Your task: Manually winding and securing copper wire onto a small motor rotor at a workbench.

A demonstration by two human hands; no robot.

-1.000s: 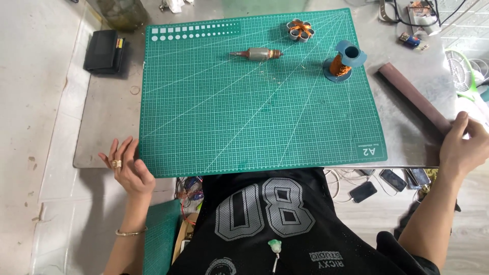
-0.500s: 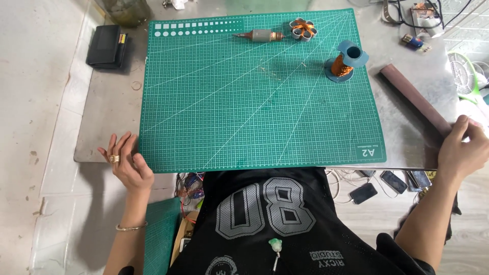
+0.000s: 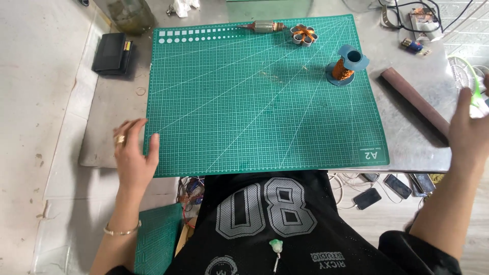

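A big green cutting mat [image 3: 254, 102] covers most of the metal table [image 3: 112, 107]. My left hand [image 3: 133, 153] rests at the mat's near left corner, fingers spread, thumb on the mat edge, holding nothing. My right hand [image 3: 466, 127] hovers over the table's right edge, fingers apart, beside a long dark brown roll [image 3: 415, 99]. On the mat's far side lie a motor armature [image 3: 264, 27], a grey stator with copper windings [image 3: 303, 34] and a blue spool of copper wire [image 3: 345, 66].
A black wallet-like case [image 3: 112, 52] lies at the table's far left. Small electronic parts and cables [image 3: 415, 23] crowd the far right corner. Phones [image 3: 387, 189] lie on the floor below the table. A second green mat [image 3: 158, 239] stands by my left arm.
My left hand has slid up onto the mat's corner. My right hand has lifted off the table's corner and opened. The view has moved closer and shifted.
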